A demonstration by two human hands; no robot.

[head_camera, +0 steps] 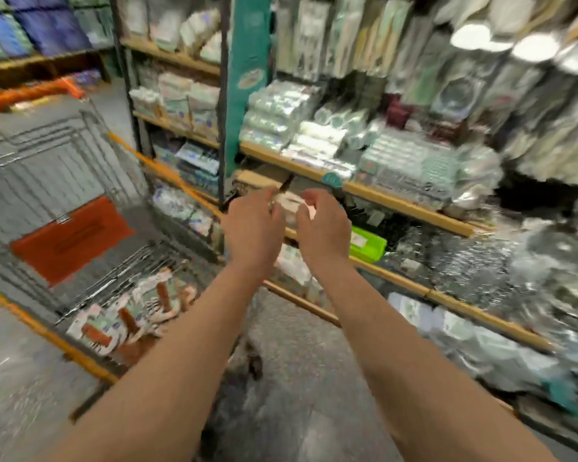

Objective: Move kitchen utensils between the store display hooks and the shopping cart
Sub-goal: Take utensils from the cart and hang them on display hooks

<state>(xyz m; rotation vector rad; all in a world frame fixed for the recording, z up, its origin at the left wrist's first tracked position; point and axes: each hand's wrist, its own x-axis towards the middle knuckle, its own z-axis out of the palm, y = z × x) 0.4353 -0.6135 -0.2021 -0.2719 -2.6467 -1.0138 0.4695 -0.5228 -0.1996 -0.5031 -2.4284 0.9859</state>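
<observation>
Both my hands are raised in front of the shelves and hold one pale packaged utensil (290, 201) between them. My left hand (252, 225) grips its left end and my right hand (324, 225) pinches its right end. The picture is blurred, so the utensil's kind is unclear. The wire shopping cart (64, 181) stands to the left, with several carded utensils with brown handles (131, 318) lying in its near end. Packaged utensils hang on the display hooks (331, 38) at the upper right.
Wooden-edged shelves (381, 195) full of wrapped goods run along the right. A green box (367, 245) sits on a lower shelf by my right hand. An orange flap (70, 238) lies in the cart. Grey floor lies below my arms.
</observation>
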